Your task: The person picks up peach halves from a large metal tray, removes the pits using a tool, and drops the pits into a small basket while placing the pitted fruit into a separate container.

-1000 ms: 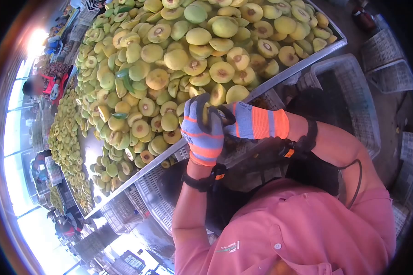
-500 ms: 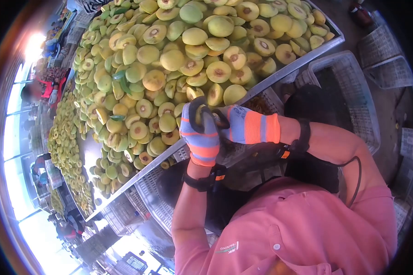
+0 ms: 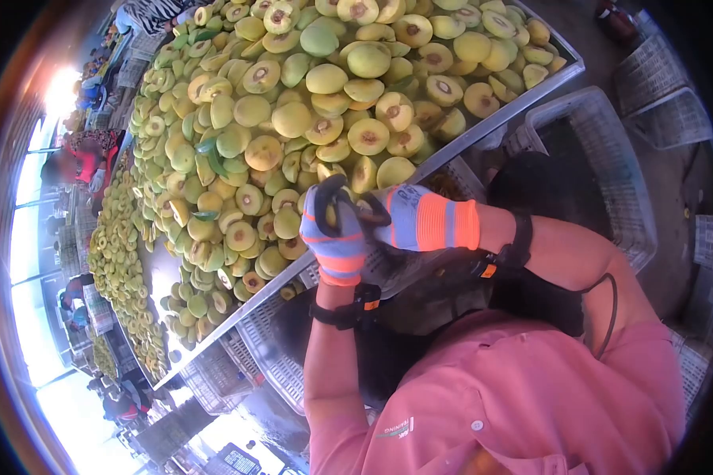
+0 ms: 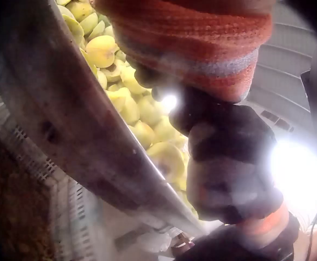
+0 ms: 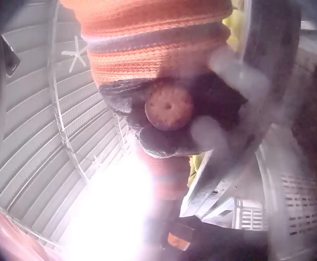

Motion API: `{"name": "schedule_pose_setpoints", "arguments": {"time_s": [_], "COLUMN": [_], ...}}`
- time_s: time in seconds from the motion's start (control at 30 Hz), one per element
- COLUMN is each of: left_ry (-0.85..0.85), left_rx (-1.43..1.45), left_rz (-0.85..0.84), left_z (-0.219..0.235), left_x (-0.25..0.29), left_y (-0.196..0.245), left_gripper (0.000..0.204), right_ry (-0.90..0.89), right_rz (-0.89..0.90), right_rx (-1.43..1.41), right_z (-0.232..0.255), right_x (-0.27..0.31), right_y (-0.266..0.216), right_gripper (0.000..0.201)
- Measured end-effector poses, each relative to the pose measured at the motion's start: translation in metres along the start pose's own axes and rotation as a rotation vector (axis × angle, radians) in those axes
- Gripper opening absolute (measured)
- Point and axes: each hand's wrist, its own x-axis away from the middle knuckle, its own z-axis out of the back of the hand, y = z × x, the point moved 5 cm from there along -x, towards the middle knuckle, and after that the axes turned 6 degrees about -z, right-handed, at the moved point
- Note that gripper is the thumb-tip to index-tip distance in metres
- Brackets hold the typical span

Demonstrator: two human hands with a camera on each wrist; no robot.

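Metal-edged table [image 3: 499, 122] ahead; hands [image 3: 329, 233] [image 3: 408, 217] close together, left gripping fruit [image 3: 343, 219], right a round-ended handle [image 5: 169, 106].

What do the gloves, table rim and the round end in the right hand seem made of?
Gloves: apparently matte knit, from the ribbed cuffs. Table rim: probably bare metal, given its grey sheen. Round end: perhaps wood, being brown and matte.

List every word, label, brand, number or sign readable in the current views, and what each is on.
"TRAINING" (probable, faint): pink shirt; other lettering there unreadable.
Right glove: dark marking, too blurred to read.
Dark panel, head view's lower left: pale characters, too small to read.
Wrist views: no readable text.
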Motion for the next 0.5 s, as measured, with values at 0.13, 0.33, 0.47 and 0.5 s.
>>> {"name": "schedule_pose_setpoints", "arguments": {"time_s": [0.13, 0.33, 0.47, 0.5], "left_ry": [0.035, -0.139, -0.226, -0.251], "left_rx": [-0.057, -0.221, 0.481, 0.461], "left_rz": [0.110, -0.066, 0.314, 0.352], "left_z": [0.001, 0.016, -0.002, 0.000], "left_x": [0.001, -0.005, 0.006, 0.003], "left_y": [-0.029, -0.012, -0.013, -0.006], "left_gripper": [0.028, 0.057, 0.067, 0.069], "right_ry": [0.525, 0.484, 0.118, -0.006], "right_rz": [0.136, 0.051, 0.038, -0.013], "right_rx": [0.331, -0.318, -0.493, -0.482], "right_z": [-0.004, 0.035, 0.033, 0.036], "right_x": [0.000, -0.009, -0.005, 0.000], "right_y": [0.011, 0.028, 0.009, -0.004], "right_gripper": [0.023, 0.033, 0.046, 0.049]}}
